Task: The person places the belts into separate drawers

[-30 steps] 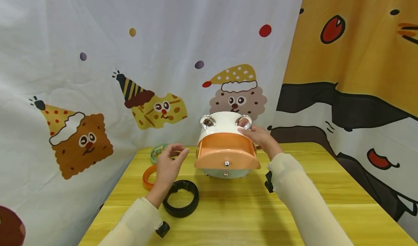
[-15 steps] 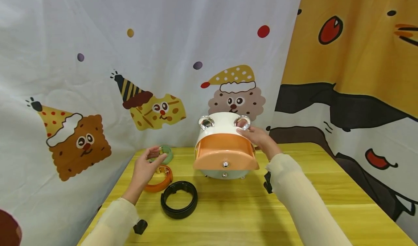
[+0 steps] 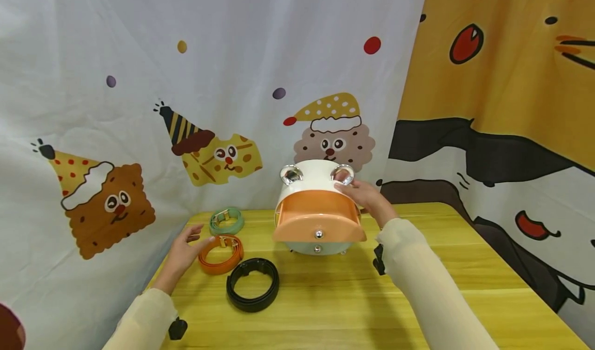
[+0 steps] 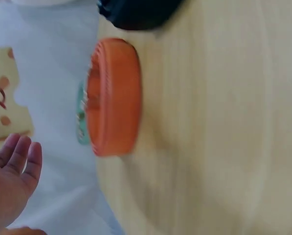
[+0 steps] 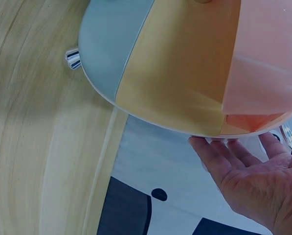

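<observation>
A small drawer box with a white rounded top [image 3: 316, 179] and two shiny round ears stands at the back of the table. Its orange upper drawer [image 3: 321, 230] is pulled out; a pale blue-green lower drawer [image 5: 111, 39] is below it. My right hand [image 3: 369, 197] rests against the box's right side, fingertips touching the shell, thumb near the right ear. With nothing in it, my left hand [image 3: 183, 252] hovers just left of a coiled orange belt [image 3: 220, 268], fingers loosely spread. A coiled green belt [image 3: 228, 229] lies behind that, and a coiled black belt [image 3: 253, 304] in front.
The yellow wood-grain table [image 3: 418, 298] carries the box and the three belts. A white printed curtain [image 3: 260, 30] hangs right behind its far edge, and a cartoon-patterned cloth [image 3: 488, 81] on the right.
My left hand has moved left and towards me, away from the box, past the green and orange belts. My right hand has stayed on the box, and the upper drawer stays pulled out.
</observation>
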Demonstrator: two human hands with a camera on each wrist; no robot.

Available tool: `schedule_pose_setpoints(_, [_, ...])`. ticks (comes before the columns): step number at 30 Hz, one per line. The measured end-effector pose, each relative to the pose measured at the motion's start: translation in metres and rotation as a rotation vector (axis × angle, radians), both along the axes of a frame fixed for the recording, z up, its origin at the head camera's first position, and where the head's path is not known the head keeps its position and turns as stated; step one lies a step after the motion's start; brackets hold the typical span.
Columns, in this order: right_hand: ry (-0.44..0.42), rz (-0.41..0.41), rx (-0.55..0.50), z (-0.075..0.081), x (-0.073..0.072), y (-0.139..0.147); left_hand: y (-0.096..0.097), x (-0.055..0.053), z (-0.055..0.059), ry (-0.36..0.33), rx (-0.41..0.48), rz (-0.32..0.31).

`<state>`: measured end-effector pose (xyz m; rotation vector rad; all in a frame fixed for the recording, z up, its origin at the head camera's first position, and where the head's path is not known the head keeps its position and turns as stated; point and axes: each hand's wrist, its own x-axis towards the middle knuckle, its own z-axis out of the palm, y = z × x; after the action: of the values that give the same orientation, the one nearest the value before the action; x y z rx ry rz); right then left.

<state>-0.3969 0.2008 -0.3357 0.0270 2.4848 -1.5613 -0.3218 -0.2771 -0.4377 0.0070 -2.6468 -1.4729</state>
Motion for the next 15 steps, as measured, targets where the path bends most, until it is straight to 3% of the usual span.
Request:
schedule_pose_setpoints(7, [0.005,0.006,0.001,0.000,0.000,-0.001,-0.019,-0.004,-0.024,-0.069,-0.041,-0.013])
schedule_pose_setpoints(15, [0.014,0.008,0.002,-0.001,-0.001,-0.001,-0.032,-0.004,-0.044,-0.163,-0.033,-0.065])
